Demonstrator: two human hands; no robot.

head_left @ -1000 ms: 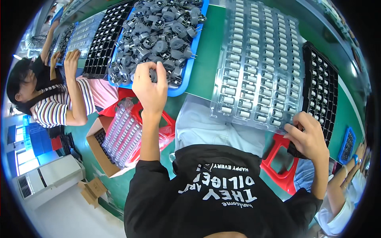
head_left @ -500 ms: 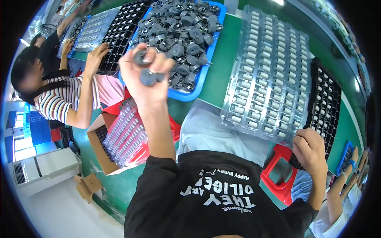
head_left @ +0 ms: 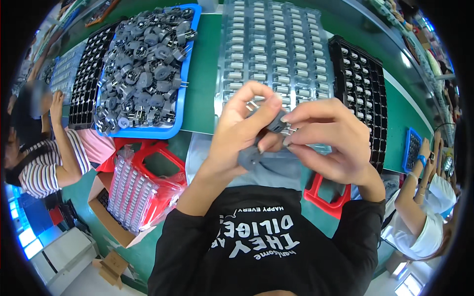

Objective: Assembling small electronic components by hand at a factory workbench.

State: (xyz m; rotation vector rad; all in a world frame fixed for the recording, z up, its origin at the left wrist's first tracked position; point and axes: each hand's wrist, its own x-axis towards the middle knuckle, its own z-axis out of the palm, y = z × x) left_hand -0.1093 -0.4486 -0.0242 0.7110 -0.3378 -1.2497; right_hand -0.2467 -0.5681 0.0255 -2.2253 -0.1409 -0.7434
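Observation:
My left hand (head_left: 234,130) is closed on grey round plastic parts with metal pins. One grey part (head_left: 275,122) is pinched between its thumb and fingers, and another grey part (head_left: 249,158) sits lower against the palm. Opposite it, my right hand (head_left: 338,140) has its thumb and fingertips pinched together right at the pins of the upper part. Whether those fingertips also hold some small piece is hidden. Behind both hands lies a clear plastic tray (head_left: 270,37) with rows of small white cylindrical parts, its near portion partly covered by my fingers.
On the left stands a blue tray (head_left: 175,130) heaped with grey pinned parts. Black compartment trays (head_left: 92,79) lie beyond it and another black tray (head_left: 377,106) at right. A red stool (head_left: 323,200) and a cardboard box (head_left: 113,224) are below table level. Co-workers sit at both sides.
My left hand has come right and down from over the blue tray, carrying the grey parts. My right hand has moved left from the tray's corner to meet it. The view has swung right.

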